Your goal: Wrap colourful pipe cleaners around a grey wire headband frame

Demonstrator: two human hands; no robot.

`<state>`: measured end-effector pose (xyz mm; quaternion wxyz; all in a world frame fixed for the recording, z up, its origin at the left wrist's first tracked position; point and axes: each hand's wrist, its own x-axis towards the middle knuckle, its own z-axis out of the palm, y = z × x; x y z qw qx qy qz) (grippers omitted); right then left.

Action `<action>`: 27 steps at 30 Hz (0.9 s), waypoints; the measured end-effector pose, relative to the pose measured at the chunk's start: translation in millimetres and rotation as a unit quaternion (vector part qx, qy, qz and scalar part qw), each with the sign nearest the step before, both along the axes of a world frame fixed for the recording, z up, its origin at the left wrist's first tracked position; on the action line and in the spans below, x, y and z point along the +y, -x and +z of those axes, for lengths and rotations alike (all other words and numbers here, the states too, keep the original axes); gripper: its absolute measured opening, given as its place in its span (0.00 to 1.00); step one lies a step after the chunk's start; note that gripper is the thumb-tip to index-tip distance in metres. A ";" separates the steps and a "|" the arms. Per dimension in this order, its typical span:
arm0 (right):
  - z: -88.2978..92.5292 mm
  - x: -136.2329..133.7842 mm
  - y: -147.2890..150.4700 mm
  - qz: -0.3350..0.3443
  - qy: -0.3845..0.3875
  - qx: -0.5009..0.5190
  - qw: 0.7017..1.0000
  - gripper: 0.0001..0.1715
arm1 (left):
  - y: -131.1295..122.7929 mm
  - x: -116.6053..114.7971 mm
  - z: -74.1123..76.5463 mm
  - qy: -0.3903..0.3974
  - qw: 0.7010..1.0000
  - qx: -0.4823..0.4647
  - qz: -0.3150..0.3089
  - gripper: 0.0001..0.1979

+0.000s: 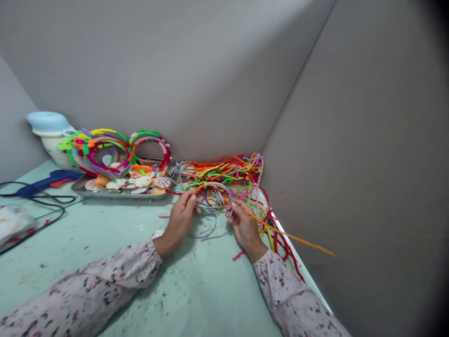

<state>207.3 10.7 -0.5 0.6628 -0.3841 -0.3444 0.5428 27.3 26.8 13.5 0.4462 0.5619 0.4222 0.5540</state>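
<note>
A curved headband [216,184] wrapped in orange, green, pink and purple fuzzy wire spans the space between my hands. My left hand [181,216] pinches its orange end. At the purple end, my right hand [242,225] has its fingers closed on the band. An orange fuzzy stem [298,239] sticks out from my right hand toward the lower right. Just behind the band lies a tangled pile of colourful fuzzy stems [224,170], with thin grey bands [206,230] among and in front of it.
A metal tray [122,194] holds shells [141,181] and finished colourful headbands [105,154]. Farther left are a blue glue gun [44,182] with a black cable [59,213], a white container with a blue lid [49,121], and a white plastic bag [13,222]. Grey walls stand behind and right.
</note>
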 end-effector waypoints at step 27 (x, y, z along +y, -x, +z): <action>-8.1 -10.4 16.4 0.063 -0.039 -0.129 0.989 0.15 | -14.9 -30.1 -3.0 -0.062 0.964 0.238 -0.098 0.11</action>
